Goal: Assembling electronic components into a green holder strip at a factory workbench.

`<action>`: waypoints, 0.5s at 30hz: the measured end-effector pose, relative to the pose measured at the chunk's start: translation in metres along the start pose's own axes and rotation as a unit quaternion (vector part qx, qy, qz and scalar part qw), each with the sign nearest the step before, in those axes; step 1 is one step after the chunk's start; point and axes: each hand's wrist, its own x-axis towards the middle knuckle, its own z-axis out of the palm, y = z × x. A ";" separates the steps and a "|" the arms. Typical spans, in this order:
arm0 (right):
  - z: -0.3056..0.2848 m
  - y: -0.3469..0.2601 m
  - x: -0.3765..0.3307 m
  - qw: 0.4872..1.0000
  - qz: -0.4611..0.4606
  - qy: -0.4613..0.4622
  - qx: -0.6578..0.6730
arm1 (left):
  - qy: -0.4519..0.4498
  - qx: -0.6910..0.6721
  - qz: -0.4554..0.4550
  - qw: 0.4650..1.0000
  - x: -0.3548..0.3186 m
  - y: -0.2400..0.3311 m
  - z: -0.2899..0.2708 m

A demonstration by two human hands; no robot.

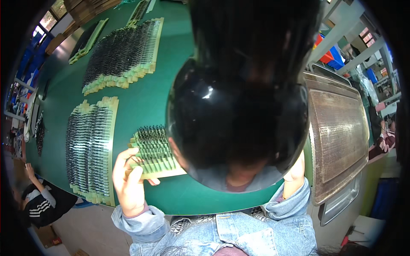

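Smooth green tabletop under L fingers, glossy blk bulbous fixture hiding R hand's fingers (can't tell if apart), ribbed metal tray R of those, overlapping pin-studded strips L of L hand, its thumb + fingers clamping flat pale-green spiky-pinned board btwn them.

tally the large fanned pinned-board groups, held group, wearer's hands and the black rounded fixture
Large fanned pinned-board groups: 2 (upper group, lower group)
Held pinned-board group: 1
Hands: 2 (left hand, right hand)
Black rounded fixture: 1
Total: 6
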 end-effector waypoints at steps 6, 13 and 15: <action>-0.011 0.000 -0.006 0.999 0.029 0.013 0.032 | 0.081 0.030 -0.014 0.996 -0.001 0.000 -0.002; -0.010 -0.003 -0.006 0.999 0.016 -0.036 0.014 | 0.071 0.133 -0.028 0.988 -0.002 0.004 0.004; -0.008 -0.003 -0.007 0.999 0.008 -0.035 0.018 | 0.026 0.170 -0.031 0.985 -0.001 0.002 -0.009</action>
